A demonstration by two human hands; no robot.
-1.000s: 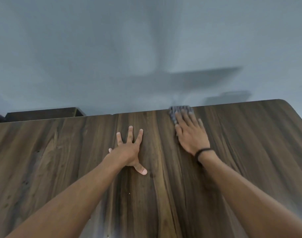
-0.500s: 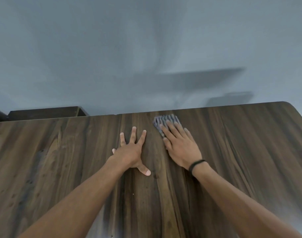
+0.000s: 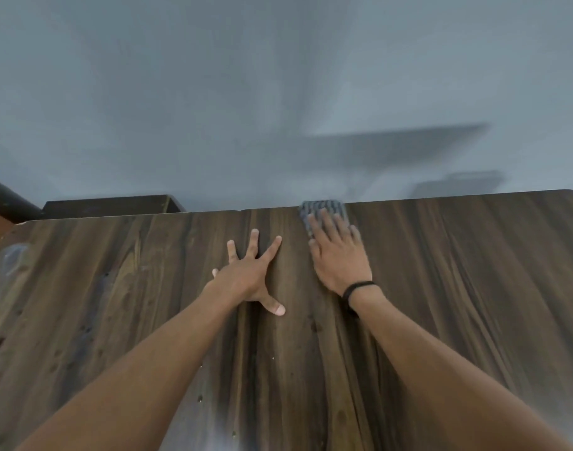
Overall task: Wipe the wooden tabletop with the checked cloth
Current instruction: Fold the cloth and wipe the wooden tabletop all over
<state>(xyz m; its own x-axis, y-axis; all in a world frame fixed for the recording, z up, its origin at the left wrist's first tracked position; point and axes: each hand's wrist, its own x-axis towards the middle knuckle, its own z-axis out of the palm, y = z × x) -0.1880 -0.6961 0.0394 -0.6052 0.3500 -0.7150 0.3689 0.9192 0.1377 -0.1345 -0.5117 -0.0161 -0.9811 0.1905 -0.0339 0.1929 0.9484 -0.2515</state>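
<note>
Hands: both come up from the bottom of the frame on bare forearms, palms down on the wooden tabletop (image 3: 457,288). Left hand (image 3: 246,278), just left of frame centre, lies flat with its fingers splayed wide and the thumb angled toward the lower right; it holds nothing. Right hand (image 3: 339,258), just right of it and slightly higher in the frame, is also flat, fingers straight and close together, pressing down on the checked cloth (image 3: 324,208) rather than gripping it; the fingertips are blurred. A black wristband (image 3: 357,288) circles the right wrist. The two hands are near each other but apart, with a strip of bare wood between them. The cloth is a grey-striped patch that sits partly under the right fingers, and its free part shows above and to the left of them — it lies right at the table's far edge, a little right of centre. A pale smudge (image 3: 15,258) marks the wood at the left of the frame. Beyond the far edge, at upper left, stands a dark wooden block (image 3: 109,203) — what it is cannot be told. Behind everything is a plain grey-blue wall (image 3: 213,92) carrying a soft shadow (image 3: 392,148) at the right.
</note>
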